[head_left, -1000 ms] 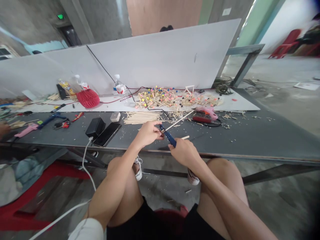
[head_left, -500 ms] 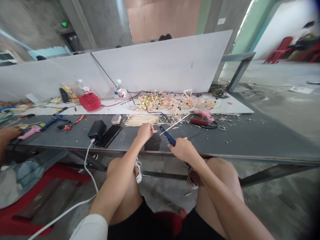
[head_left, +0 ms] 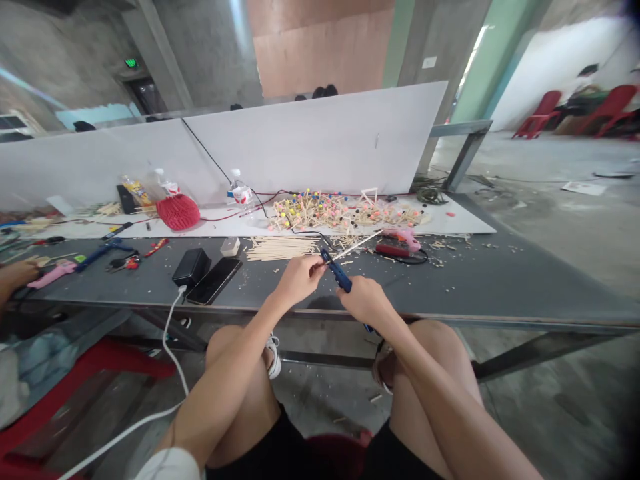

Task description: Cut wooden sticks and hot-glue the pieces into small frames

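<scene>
My left hand (head_left: 301,277) is closed at the near end of a thin wooden stick (head_left: 357,245), its fingertips close to the blue tool's head. The stick slants up to the right across that head. My right hand (head_left: 369,299) is wrapped around a blue hand cutter (head_left: 339,272), whose jaws are too small to make out clearly. Just beyond my left hand lies a row of loose wooden sticks (head_left: 280,248). Behind it is a heap of short sticks with coloured ball tips (head_left: 320,210).
A phone (head_left: 215,280), a black power adapter (head_left: 191,267) and a small white box (head_left: 231,247) lie left of my hands. To the right are a pink glue gun (head_left: 405,238) and a red-handled tool (head_left: 393,251). Another person's hand (head_left: 20,275) shows at far left.
My left hand has moved right, up against the blue cutter, and now grips the stick's near end. My right hand stays nearly where it was. The view has tilted slightly.
</scene>
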Action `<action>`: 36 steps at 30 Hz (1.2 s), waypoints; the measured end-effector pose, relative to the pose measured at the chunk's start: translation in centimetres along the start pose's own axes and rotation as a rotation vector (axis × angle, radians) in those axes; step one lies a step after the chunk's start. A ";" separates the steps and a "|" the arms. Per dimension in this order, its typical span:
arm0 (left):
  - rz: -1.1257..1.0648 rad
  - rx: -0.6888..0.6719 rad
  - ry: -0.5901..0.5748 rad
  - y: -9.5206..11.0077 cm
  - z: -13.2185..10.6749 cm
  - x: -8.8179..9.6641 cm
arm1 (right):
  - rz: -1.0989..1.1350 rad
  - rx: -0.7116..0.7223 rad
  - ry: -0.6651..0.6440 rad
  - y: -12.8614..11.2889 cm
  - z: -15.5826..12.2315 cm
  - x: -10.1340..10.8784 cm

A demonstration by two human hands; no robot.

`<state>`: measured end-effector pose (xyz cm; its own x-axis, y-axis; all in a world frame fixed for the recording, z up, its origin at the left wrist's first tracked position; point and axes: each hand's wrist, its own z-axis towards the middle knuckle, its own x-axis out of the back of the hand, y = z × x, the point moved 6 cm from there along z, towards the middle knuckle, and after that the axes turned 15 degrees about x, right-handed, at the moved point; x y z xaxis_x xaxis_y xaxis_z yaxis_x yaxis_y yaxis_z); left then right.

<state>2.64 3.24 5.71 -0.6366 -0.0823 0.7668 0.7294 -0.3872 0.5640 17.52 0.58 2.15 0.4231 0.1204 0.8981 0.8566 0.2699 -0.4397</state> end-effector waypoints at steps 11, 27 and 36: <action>0.168 -0.110 0.093 1.0 -0.1 0.1 | -0.032 -0.036 0.036 -0.2 -0.4 0.7; -0.280 0.083 -0.101 1.5 0.0 0.7 | 0.134 0.108 0.263 -1.2 -1.1 1.2; 0.071 -0.078 0.098 2.3 -0.6 2.4 | 0.075 0.091 0.252 -1.6 -1.5 1.3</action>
<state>2.64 1.60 8.73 -0.6084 -0.2002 0.7679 0.7541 -0.4473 0.4809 17.18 -1.13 4.01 0.5538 -0.0951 0.8272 0.7952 0.3549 -0.4916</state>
